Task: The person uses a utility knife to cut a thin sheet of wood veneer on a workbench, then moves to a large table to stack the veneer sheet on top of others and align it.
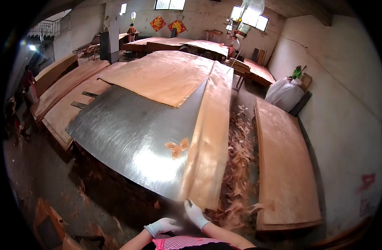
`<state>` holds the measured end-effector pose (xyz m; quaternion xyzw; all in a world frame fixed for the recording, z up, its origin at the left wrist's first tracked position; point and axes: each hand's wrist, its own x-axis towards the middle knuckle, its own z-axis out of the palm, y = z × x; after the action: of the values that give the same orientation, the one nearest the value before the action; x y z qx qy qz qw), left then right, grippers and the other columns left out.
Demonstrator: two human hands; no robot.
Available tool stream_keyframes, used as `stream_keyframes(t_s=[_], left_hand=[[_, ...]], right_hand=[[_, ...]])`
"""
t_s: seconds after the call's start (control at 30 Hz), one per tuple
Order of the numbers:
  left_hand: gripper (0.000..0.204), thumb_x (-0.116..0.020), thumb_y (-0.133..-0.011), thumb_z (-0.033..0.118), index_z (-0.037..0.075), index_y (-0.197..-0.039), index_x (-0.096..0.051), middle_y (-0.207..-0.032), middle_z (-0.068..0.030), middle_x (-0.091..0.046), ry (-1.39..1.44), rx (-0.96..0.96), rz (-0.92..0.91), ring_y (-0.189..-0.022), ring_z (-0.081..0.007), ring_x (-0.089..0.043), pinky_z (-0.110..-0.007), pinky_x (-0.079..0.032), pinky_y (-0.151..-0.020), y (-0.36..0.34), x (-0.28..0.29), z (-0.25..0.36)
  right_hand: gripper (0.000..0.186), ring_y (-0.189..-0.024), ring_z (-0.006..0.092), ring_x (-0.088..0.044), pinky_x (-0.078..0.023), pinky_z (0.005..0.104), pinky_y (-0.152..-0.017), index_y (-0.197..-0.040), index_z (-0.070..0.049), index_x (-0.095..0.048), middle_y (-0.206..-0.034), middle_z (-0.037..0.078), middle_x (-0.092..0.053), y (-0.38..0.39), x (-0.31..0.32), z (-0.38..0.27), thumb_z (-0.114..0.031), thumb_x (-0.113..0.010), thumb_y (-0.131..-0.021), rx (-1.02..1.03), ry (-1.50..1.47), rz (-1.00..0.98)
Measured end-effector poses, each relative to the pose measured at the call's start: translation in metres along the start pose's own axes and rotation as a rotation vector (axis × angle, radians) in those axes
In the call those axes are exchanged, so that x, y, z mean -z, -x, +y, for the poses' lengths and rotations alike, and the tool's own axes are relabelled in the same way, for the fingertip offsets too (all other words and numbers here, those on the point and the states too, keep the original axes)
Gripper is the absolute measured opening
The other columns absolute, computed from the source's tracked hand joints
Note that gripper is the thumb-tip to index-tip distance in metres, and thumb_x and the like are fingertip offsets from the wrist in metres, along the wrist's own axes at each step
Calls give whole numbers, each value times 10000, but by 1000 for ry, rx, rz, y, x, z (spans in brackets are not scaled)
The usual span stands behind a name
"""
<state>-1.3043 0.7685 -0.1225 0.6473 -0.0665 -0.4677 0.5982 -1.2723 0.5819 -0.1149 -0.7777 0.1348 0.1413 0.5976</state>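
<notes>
My right hand (pixel 195 214), in a white glove, is at the near end of a long tan wood veneer strip (pixel 209 146). Its fingers are closed, with a small dark spot at their tips; what they hold, if anything, I cannot make out. Just left of it and lower, my gloved left hand (pixel 163 226) hovers before my pink checked apron (pixel 191 242), its fingers blurred. The strip runs along the right side of a shiny dark tabletop (pixel 132 125). A large veneer sheet (pixel 157 75) covers the far part, and a torn veneer scrap (pixel 177 148) lies nearer.
Veneer scraps (pixel 239 166) litter the floor between the table and a sheet stack (pixel 284 166) at right. More stacked sheets (pixel 70 83) stand at left. A white sack (pixel 282 93) leans by the right wall. Two people (pixel 131 32) (pixel 233 45) are by the far tables.
</notes>
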Motion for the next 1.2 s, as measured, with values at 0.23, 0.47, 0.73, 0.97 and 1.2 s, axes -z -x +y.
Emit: stream_keyframes(t_s=[0.23,0.47,0.73,0.97,1.2], left_hand=[[494,-617,-928,471,18,-1116,-674,-1073,-195,-685,-563,-190,-132,-989,-310,-639,-388,-483,-929,-12,-56,29],[349,-638,-963,301,34,-1185,-675,-1064,-58,-708,-273,-108,8,-950,-124,-637,-265,-506,-860,-73,-76,-22],[333,-640,-905,272,14,-1104,-709,-994,-99,-725,-150,-10,264,-896,-171,-676,-298,-532,-790,-142,-165,-20],[344,-476,-990,377,64,-1123,-523,-1113,-117,-564,820,56,402,-1028,-304,-559,-464,-483,-904,-265,-221,-115],[479,-355,-990,492,174,-1313,-513,-1290,-58,-577,-478,-447,244,-1166,-271,-557,-494,-426,-999,-327,-265,-120]], right_hand=[[269,-442,119,-444,-375,274,-399,-1008,-64,-569,-649,23,-530,21,19,-4,-333,-565,-1007,-186,-599,262],[445,-381,116,-312,-260,277,-392,-708,-117,-453,-536,4,-383,70,129,52,-433,-508,-1016,-104,-851,278],[582,-346,81,-366,-364,229,-423,-518,-180,-349,-429,-44,-346,165,291,85,-518,-428,-985,163,-1883,-535],[351,-399,66,-476,-468,219,-466,-531,-174,-412,-478,-61,-425,250,399,90,-200,-527,-862,301,-2078,-405],[398,-409,56,-428,-361,184,-423,-557,-175,-414,-474,-59,-402,297,499,124,-261,-612,-891,335,-2164,-427]])
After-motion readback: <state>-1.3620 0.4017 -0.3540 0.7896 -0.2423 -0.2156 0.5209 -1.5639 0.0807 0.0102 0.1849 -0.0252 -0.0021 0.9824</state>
